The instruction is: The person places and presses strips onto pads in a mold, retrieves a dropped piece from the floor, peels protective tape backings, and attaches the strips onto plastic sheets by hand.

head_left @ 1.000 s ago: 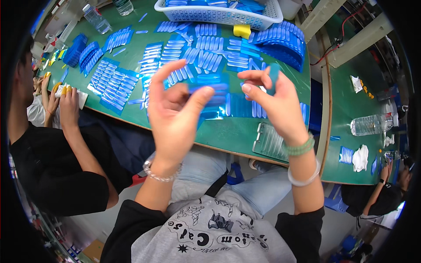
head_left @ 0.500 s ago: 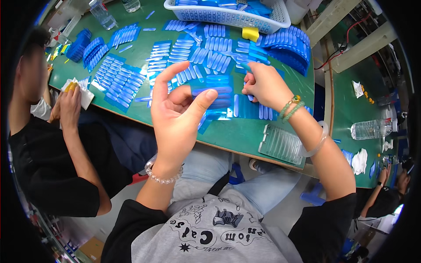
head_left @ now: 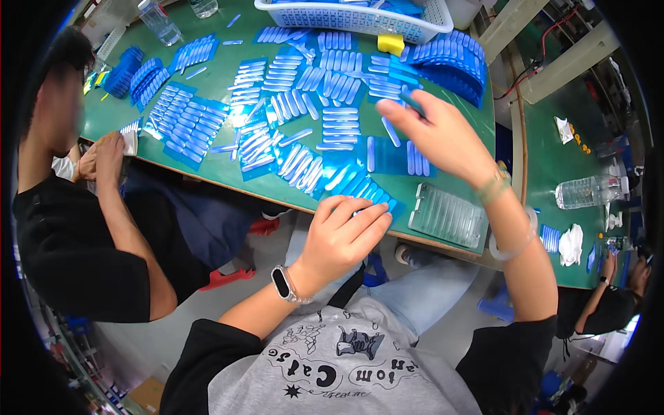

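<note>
My left hand point(head_left: 344, 235) is at the table's front edge, fingers together and curled over the near corner of a blue film sheet point(head_left: 356, 185) bearing slim pale strips. Its thumb is mostly hidden. Raised over the right part of the table, my right hand point(head_left: 446, 138) has a slim teal stick-like tool point(head_left: 413, 102) between thumb and fingers; its full shape is hidden. Left of this hand, a blue sheet with a stack of strips point(head_left: 340, 129) lies flat. A single loose strip point(head_left: 391, 131) is below the right hand's thumb, beside a short sheet with several strips point(head_left: 418, 159).
A clear ribbed plastic tray point(head_left: 446, 216) sits at the front right corner. Many strip-covered sheets point(head_left: 187, 124) spread across the green table. Behind are a white basket point(head_left: 360, 22), yellow block point(head_left: 391, 45) and water bottle point(head_left: 159, 24). A co-worker point(head_left: 90, 207) sits at left.
The blue sheet my left hand held up now lies on the table. That hand has dropped to another sheet at the front edge; my right hand has shifted right and turned.
</note>
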The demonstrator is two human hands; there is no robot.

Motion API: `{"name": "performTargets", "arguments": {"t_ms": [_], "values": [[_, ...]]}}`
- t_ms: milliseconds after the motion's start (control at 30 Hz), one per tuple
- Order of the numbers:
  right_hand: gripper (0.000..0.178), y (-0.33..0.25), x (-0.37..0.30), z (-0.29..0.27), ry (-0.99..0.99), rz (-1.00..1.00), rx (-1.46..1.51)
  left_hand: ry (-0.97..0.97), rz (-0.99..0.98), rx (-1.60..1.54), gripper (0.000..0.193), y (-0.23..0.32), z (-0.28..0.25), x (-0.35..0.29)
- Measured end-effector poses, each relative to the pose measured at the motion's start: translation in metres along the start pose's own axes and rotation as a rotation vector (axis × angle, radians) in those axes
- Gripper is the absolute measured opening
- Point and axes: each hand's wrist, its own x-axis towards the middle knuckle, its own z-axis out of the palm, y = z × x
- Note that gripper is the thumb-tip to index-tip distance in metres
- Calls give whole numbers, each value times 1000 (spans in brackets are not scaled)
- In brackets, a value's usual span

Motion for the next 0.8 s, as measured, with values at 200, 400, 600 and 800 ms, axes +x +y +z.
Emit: {"name": "performTargets", "arguments": {"t_ms": [200, 400, 600, 800], "values": [[21, 17, -72, 10, 158, -290, -208, -225, -256, 170, 58, 22, 1, -9], [13, 20, -73, 32, 41, -396, -165, -178, -247, 148, 56, 22, 6, -22], [10, 23, -63, 35, -98, -420, -188, -143, -235, 151, 48, 20, 7, -24], [10, 23, -52, 34, -100, -421, -179, -112, -243, 75, 44, 16, 5, -23]]}}
